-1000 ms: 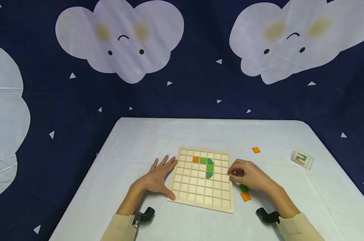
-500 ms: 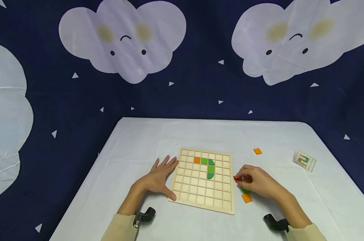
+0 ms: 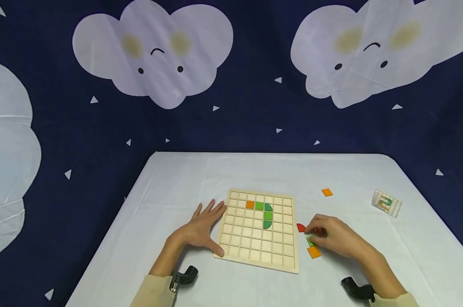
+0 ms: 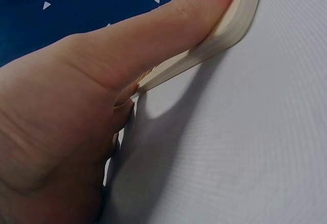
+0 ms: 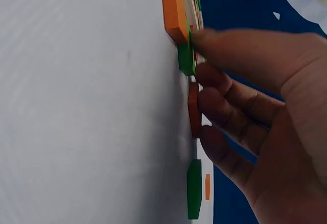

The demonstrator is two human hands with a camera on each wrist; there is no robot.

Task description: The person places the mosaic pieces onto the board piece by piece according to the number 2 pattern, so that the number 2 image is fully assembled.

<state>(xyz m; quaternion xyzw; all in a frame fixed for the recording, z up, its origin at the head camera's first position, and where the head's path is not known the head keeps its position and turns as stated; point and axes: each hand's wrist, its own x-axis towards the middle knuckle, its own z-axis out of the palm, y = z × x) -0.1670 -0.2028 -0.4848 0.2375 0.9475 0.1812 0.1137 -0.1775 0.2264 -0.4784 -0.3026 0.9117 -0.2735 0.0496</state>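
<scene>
My left hand [image 3: 198,227] rests spread at the left side of a wooden grid board [image 3: 256,263], thumb on its near-left corner. In the left wrist view, the thumb [image 4: 168,27] lies on the board's rim. On the board sit an orange square tile [image 3: 250,204], green square tiles [image 3: 268,215] and dark green quarter-round tiles [image 3: 267,224]. Right of the board, my right hand [image 3: 332,234] is at a green tile [image 5: 185,60], thumb touching it and fingers bent; whether they pinch it is unclear. A red quarter-round tile [image 3: 301,227] lies by the fingertips, an orange tile [image 3: 314,252] nearer me.
Another orange tile [image 3: 327,192] lies farther back on the white-covered table [image 3: 193,170]. A small card with a grid pattern [image 3: 386,204] is at the right. In the right wrist view, a reddish tile [image 5: 194,110] and a dark green tile [image 5: 194,188] lie by the fingers.
My right hand has drawn back from the board's right edge toward me and to the right. The red tile, hidden at first, now shows beside the fingers. My left hand stays put.
</scene>
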